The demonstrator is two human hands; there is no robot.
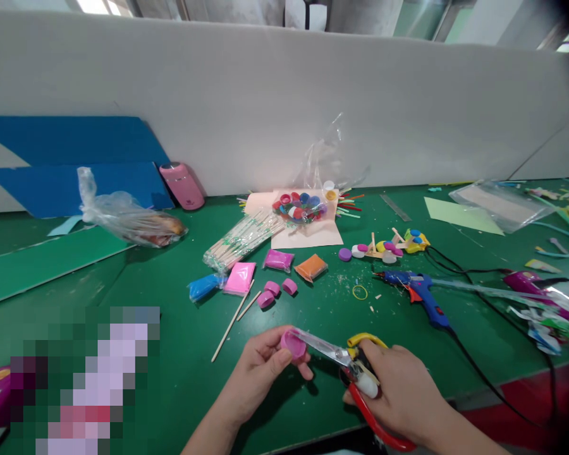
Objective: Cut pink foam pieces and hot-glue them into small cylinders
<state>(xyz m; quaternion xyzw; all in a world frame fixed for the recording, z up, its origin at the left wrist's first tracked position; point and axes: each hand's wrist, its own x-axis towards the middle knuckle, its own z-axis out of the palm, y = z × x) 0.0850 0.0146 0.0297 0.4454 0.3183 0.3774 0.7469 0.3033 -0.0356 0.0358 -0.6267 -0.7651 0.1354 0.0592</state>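
Observation:
My left hand [260, 366] holds a pink bottle cap [293, 344] between thumb and fingers, its open side facing up toward me. My right hand [398, 388] is wrapped round scissors [329, 349] with one yellow and one red handle. The tip of the blades touches the cap's upper rim. A white rounded piece [367, 385] also shows by my right palm, over the scissors' handles. Several more pink caps [266, 299] lie beyond my left hand, beside two thin wooden sticks [230, 330].
Packets of clay [312, 268], bagged sticks [241, 240] and a bag of coloured caps [299, 208] lie farther back. A blue glue gun [420, 291] with its cord is at right, below a small stick-and-cap model [377, 249]. A pink bottle [183, 185] leans at back left.

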